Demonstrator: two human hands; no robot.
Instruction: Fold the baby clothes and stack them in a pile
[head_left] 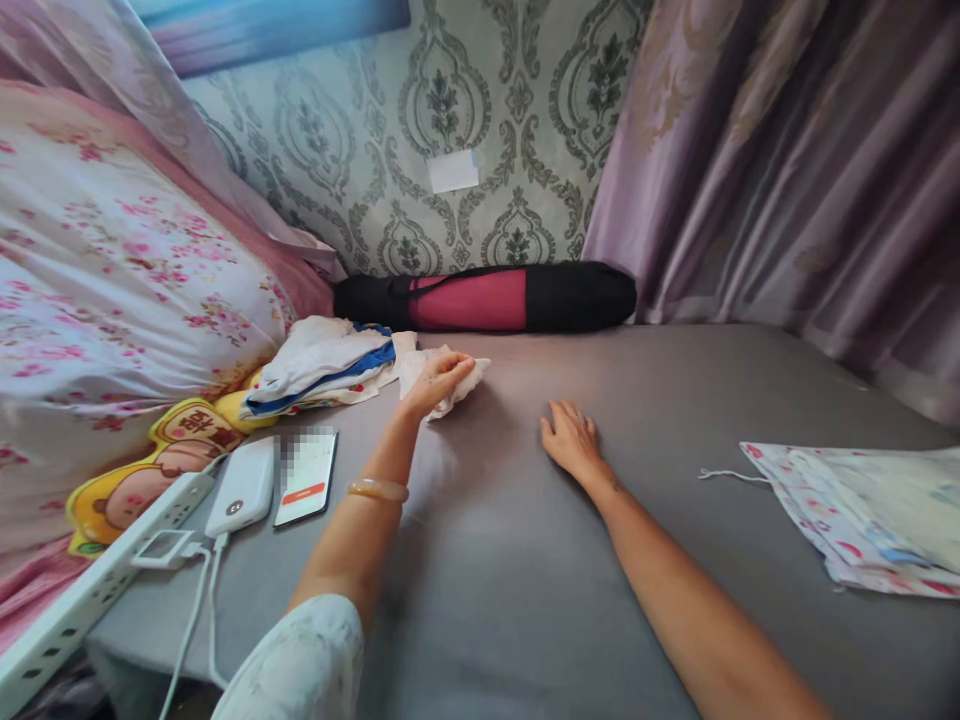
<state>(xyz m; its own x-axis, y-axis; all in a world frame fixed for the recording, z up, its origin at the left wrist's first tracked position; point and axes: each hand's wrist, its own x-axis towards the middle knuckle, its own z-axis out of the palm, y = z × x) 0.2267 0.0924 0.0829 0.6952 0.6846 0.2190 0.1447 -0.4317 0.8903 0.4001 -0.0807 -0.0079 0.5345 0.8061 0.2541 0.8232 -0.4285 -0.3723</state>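
My left hand (442, 380), with a pale bangle on its wrist, is closed on a crumpled white cloth (469, 377) over the grey sheet (495, 560). The cloth's other end lies close to a folded stack of clothes (322, 362), white with a blue edge, to its left. My right hand (571, 436) rests palm down on the sheet, fingers somewhat spread and nothing in them. A gap of bare sheet separates it from the cloth. My left hand's fingers hide part of the cloth, and I cannot make out what kind of item it is.
A black and red long bag (472, 300) lies against the wall. On the left are a phone (307, 480), a white power bank (241, 485), a power strip (105, 590) with cables, and a yellow plush toy (142, 480). A floral drawstring bag (862, 520) lies right.
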